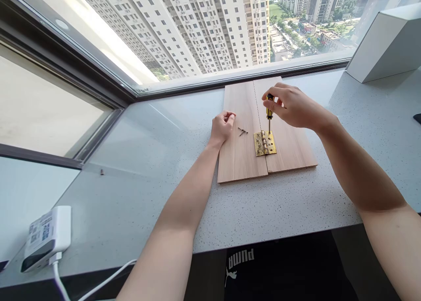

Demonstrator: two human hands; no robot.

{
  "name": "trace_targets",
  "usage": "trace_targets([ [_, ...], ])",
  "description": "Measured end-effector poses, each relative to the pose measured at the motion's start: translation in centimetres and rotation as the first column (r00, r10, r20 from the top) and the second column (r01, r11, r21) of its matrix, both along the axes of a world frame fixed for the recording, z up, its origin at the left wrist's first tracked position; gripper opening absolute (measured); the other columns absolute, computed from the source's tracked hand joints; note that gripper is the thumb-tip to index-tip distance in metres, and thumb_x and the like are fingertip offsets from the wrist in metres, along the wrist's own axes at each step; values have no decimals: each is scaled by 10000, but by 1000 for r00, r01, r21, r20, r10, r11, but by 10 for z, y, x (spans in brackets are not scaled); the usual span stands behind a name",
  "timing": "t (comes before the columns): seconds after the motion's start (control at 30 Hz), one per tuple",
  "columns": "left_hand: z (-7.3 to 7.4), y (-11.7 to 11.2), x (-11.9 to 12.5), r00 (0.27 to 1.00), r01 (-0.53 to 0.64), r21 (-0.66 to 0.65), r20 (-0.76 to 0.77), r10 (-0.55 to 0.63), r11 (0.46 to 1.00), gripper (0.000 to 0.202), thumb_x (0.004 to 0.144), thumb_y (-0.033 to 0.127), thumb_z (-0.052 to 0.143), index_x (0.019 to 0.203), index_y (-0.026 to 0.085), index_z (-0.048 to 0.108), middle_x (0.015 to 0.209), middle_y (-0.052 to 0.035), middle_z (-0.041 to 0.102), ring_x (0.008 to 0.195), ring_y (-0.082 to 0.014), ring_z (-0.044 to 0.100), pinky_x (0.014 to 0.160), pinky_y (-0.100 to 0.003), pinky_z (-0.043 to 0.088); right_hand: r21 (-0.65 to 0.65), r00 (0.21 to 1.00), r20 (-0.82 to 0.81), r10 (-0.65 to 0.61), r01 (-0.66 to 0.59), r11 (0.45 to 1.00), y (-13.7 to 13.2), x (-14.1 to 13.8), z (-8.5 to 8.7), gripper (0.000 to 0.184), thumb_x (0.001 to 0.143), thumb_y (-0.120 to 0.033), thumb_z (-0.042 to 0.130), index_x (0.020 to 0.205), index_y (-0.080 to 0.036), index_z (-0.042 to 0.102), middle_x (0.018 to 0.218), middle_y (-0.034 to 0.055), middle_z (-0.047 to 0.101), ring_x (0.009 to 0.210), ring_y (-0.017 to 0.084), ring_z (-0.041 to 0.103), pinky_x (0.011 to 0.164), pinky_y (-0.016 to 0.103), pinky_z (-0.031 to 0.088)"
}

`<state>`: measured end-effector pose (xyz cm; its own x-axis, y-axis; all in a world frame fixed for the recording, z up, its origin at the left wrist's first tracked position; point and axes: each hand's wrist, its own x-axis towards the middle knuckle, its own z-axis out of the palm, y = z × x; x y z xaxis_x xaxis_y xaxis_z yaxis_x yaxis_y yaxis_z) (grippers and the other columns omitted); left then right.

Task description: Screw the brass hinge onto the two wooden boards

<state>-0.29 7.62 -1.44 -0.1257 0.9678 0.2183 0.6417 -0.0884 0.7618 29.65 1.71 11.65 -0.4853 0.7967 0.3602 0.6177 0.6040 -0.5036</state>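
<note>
Pinching a yellow-handled screwdriver (269, 107) upright in your right hand (294, 106), tip at the brass hinge (265, 143) spanning the seam of two wooden boards (240, 161) on the speckled countertop (279, 204). Your left hand (222, 128), fingers curled together, rests on the left board, just beside two screws (242, 131).

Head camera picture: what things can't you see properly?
In the head view:
Screwdriver: the right hand hides part of its handle.
Hinge: too small to tell which holes hold screws.
Loose screws: too small to count surely.
Left hand: curled, hiding its palm.
White box: cut off by the right edge.
</note>
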Motion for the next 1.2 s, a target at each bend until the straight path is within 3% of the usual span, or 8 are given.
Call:
trace_targets([
  [0.1, 3, -1, 0, 999, 27, -17, -18, -27, 1000, 248, 1103, 285, 606, 1142, 180, 827, 947, -77, 819, 800, -223, 688, 820, -345, 568, 52, 1000, 10, -14, 14, 999, 1, 0, 0, 292, 1153, -321, 681, 882, -260, 594, 1051, 78, 677, 923, 249, 614, 912, 445, 469],
  [0.27, 19, -3, -5, 975, 147, -83, -153, -159, 986, 282, 1081, 336, 645, 1191, 183, 854, 1222, -135, 899, 1119, -307, 801, 1076, -413, 624, 80, 1000, 1, -1, 1, 997, -2, -9, -1, 454, 1146, -307, 723, 784, -280, 450, 829, 23, 593, 796, 219, 521, 809, 422, 386],
  [0.47, 56, -15, -10, 857, 292, -333, -325, -400, 897, 417, 1075, 412, 681, 1398, 227, 871, 1458, -133, 872, 1351, -364, 802, 1200, -476, 640, -9, 999, -11, -41, 41, 999, -5, -14, 1, 445, 1162, -304, 721, 807, -281, 454, 810, 20, 661, 767, 211, 534, 801, 408, 380],
  [0.6, 71, -25, -4, 789, 310, -384, -406, -461, 870, 468, 1029, 440, 739, 1437, 258, 877, 1551, -122, 837, 1477, -398, 754, 1209, -487, 660, -41, 998, 7, -70, 70, 997, -6, -13, 3, 406, 1183, -304, 685, 855, -287, 447, 812, 27, 670, 777, 219, 545, 781, 402, 373],
  [0.73, 70, -25, 2, 734, 372, -408, -421, -533, 834, 401, 997, 433, 757, 1319, 253, 913, 1465, -115, 866, 1419, -385, 772, 1210, -486, 656, -24, 993, 63, -100, 101, 995, -10, -14, 5, 379, 1191, -322, 644, 893, -288, 412, 852, 43, 673, 781, 218, 514, 754, 404, 345],
  [0.87, 63, -20, 5, 693, 412, -368, -467, -549, 833, 276, 980, 388, 744, 1132, 248, 927, 1304, -119, 887, 1336, -369, 773, 1208, -495, 637, 48, 984, 126, -129, 124, 991, -18, -15, 11, 255, 1166, -327, 652, 941, -261, 554, 928, 69, 706, 800, 227, 495, 751, 410, 334],
  [1.0, 56, -18, 9, 691, 471, -329, -438, -574, 818, 227, 997, 355, 707, 1018, 253, 909, 1218, -114, 876, 1212, -344, 787, 1166, -493, 641, 101, 988, 59, -141, 135, 986, -24, -14, 19, 141, 1182, -315, 617, 1085, -240, 687, 975, 85, 731, 849, 253, 549, 801, 419, 375],
  [1.2, 51, -20, 14, 723, 475, -284, -413, -554, 833, 158, 995, 285, 721, 917, 257, 856, 1137, -116, 848, 1099, -338, 782, 1115, -500, 639, 123, 990, 17, -137, 134, 983, -30, -10, 25, 175, 1175, -354, 621, 1190, -258, 767, 966, 98, 719, 907, 308, 591, 873, 454, 439],
])
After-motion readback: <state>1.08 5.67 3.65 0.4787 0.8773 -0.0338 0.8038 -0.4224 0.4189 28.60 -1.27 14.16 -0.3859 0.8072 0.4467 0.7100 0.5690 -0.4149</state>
